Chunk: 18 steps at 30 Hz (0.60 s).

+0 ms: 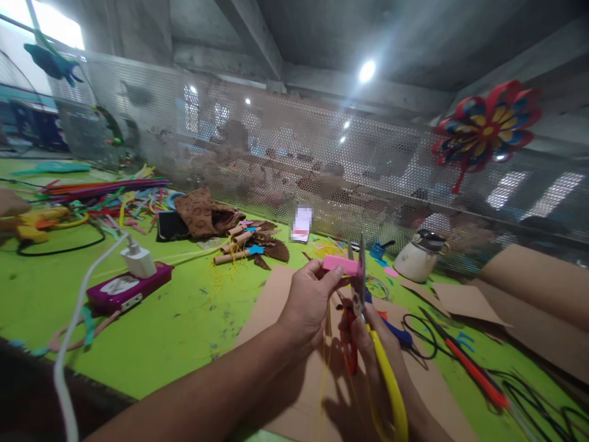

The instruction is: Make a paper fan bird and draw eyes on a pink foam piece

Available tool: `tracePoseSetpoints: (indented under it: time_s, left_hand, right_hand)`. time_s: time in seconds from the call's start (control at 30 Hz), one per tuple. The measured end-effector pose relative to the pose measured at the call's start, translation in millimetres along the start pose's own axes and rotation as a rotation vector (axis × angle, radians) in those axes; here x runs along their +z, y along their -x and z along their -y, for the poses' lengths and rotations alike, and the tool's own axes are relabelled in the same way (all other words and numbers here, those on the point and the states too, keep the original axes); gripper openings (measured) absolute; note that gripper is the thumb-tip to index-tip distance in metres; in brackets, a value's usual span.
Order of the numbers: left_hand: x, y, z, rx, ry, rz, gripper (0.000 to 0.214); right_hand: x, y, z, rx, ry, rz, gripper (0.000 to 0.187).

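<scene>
My left hand (307, 301) pinches a small pink foam strip (339, 264) between thumb and fingers, holding it level above a sheet of brown cardboard (276, 307). My right hand (368, 344) grips scissors (361, 276) with a yellow and a red handle. The blades point upward and meet the right end of the pink strip. Thin yellow threads hang down between the two hands.
A green table (184, 319) holds a purple power strip with a white charger (133, 279), small brown brooms (251, 242), coloured foam strips (110, 196), a white pot (418, 258), a red tool (469, 365) and more cardboard (529, 288). A mesh screen (322, 159) carries a paper flower (488, 126).
</scene>
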State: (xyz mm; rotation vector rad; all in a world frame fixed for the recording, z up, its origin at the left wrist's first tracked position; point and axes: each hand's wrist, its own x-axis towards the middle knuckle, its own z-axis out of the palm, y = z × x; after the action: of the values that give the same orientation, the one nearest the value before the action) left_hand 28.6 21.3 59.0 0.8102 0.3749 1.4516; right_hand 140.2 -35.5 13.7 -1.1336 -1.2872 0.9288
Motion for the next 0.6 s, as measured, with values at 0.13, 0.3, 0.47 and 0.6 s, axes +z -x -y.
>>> tracePoseSetpoints:
  time_s: [0.13,0.3,0.47,0.6]
  left_hand:
    - [-0.5,-0.7,-1.8,-0.016,-0.023,0.004,0.007]
    - [-2.6,-0.9,-2.3,-0.023,-0.023,0.011,0.007]
    - [-2.6,-3.2,-5.2,-0.017,-0.044,0.029,0.006]
    - [-2.5,-4.8,-7.4,-0.027,-0.075,0.027,0.006]
  right_hand:
    - [-2.1,2.5,-2.2,0.001,0.019,-0.009,0.032]
    - [-2.0,4.0,-4.9,0.001,0.041,-0.019,0.029]
    - [-2.8,4.0,-5.6,-0.003,0.062,-0.03,0.033]
    - [-5.1,5.1,-4.0,-0.002,0.085,-0.032,0.032]
